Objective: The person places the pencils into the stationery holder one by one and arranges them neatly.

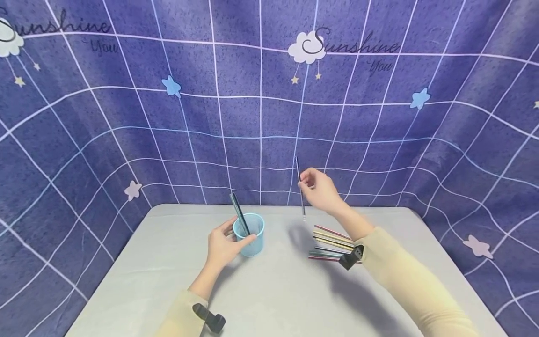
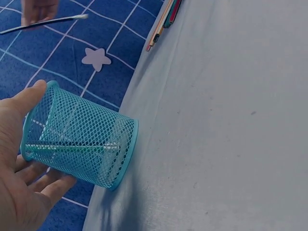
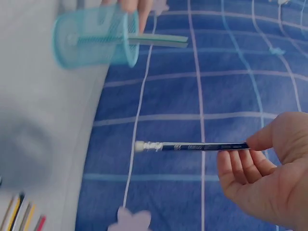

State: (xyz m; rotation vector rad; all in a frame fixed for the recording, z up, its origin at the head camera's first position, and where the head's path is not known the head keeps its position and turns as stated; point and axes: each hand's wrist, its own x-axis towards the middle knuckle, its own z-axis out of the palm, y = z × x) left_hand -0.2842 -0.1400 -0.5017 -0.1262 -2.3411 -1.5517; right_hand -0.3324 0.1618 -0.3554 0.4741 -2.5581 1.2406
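Your left hand (image 1: 222,245) curls its fingers round the blue mesh cup (image 1: 255,247), where pencils (image 1: 238,210) lean toward eleven o'clock. At the cup's two o'clock, your right hand (image 1: 322,191) pinches a dark pencil (image 3: 202,147) between its fingers, nearly upright, clear of the bench (image 1: 286,290); loose pencils (image 1: 332,241) lie at three o'clock.

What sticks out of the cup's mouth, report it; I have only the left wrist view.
Observer: Pencils rise above the blue cup, leaning leftward.
Operator: Report any markings next.
Observer: The dark pencil in the right hand carries light lettering along its side, too small to read.
Operator: Now the table.
Observer: In the head view, the loose pencils lie fanned out there, overlapped at one end by the right sleeve.
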